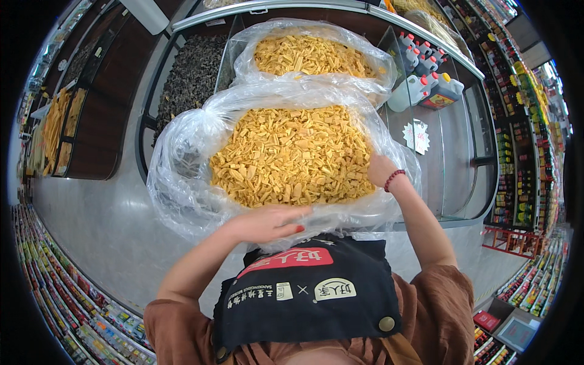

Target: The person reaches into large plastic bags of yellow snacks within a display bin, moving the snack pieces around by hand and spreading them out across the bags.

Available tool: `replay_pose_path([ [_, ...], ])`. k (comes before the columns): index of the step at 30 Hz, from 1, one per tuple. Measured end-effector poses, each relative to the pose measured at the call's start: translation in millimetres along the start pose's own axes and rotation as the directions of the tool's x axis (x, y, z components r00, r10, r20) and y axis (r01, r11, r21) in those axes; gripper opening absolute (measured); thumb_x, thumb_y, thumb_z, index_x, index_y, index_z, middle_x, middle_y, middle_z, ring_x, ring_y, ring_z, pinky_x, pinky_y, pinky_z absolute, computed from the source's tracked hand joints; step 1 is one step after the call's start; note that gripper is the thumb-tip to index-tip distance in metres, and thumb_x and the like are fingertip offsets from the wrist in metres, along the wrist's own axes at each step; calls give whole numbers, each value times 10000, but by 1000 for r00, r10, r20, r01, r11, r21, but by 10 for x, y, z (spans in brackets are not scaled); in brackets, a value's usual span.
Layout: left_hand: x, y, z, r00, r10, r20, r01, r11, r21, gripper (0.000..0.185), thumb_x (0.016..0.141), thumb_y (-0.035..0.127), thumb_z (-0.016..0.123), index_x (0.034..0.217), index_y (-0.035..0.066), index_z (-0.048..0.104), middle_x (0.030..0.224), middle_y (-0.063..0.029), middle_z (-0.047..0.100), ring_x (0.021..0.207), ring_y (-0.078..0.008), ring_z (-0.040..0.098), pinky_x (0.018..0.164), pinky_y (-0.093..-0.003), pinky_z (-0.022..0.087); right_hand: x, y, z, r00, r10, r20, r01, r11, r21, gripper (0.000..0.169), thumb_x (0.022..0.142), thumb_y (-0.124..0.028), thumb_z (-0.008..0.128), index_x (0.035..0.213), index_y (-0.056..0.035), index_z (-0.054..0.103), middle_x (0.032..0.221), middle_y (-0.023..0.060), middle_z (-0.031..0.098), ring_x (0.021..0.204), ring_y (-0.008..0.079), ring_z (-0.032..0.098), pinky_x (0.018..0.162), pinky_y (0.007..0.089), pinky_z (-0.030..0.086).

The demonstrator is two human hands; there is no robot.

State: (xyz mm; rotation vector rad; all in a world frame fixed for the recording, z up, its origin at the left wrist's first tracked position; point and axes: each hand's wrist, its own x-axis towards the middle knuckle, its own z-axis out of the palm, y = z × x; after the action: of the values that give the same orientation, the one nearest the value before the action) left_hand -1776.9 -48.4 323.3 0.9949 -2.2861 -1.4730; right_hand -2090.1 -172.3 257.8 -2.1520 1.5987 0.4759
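Note:
Before me lies a large clear plastic bag [182, 200], spread wide around a heap of yellow dried chopped pieces [292, 155], perhaps dried bamboo shoots. My left hand [269, 222] rests palm down on the bag's near edge, fingers extended and apart. At the heap's right side, my right hand [382, 172] has its fingers curled at the bag's rim, partly out of sight against the plastic and pieces. Whether it pinches the plastic is not clear. Behind this bag sits a second clear bag [383, 68] with similar yellow pieces [315, 54].
Dark dried fungus [194, 68] fills the display bin's left section. A glass divider [413, 105] stands on the right, near plastic jugs [406, 93] with red caps and a handwritten price tag [416, 137]. Stocked shelves [511, 150] line the right side; another display case [98, 118] stands left.

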Motion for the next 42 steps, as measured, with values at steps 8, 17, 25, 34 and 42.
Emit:
replay_pose_path([
  [8,236,-259,385,988,-116,101,100,983,152,310,837,166,515,1115,33,547,1042,-152,576,998,-314,542,839,-378,450,174,-90,167,986,130,-108,-107,975,195,464,767,-13,433,1205,64,302,1005,347,535,994,453,525,853,457,432],
  [17,-461,-800,-463,643,-493,-586,750,560,352,812,685,286,727,1272,-70,293,1239,-233,418,1089,-376,478,928,-380,413,-58,-314,102,956,-67,-285,183,897,403,605,721,-41,471,1289,24,274,1154,359,422,1049,449,469,907,446,402],
  [25,-397,-1256,-683,531,-682,-503,819,565,99,910,605,284,772,1284,-61,274,1242,-227,440,1130,-373,456,935,-378,410,468,-55,70,969,223,-104,-180,930,322,575,726,-34,496,1262,64,314,1205,277,457,1143,388,435,996,377,343],
  [34,-202,-1160,-793,560,-446,-699,571,819,-65,585,747,132,646,1269,14,410,1238,-212,437,1158,-353,412,976,-367,352,830,-163,-287,910,42,-411,160,882,444,491,763,-77,453,1247,-4,416,1199,269,480,1073,385,489,897,425,406],
  [42,241,-1586,-896,402,-390,-829,610,789,-75,429,838,179,570,1208,-8,461,1239,-211,433,1145,-385,400,968,-411,346,1265,-369,-493,955,267,-127,-160,829,536,542,870,-438,429,1148,22,498,1174,279,497,1090,395,480,919,431,387],
])
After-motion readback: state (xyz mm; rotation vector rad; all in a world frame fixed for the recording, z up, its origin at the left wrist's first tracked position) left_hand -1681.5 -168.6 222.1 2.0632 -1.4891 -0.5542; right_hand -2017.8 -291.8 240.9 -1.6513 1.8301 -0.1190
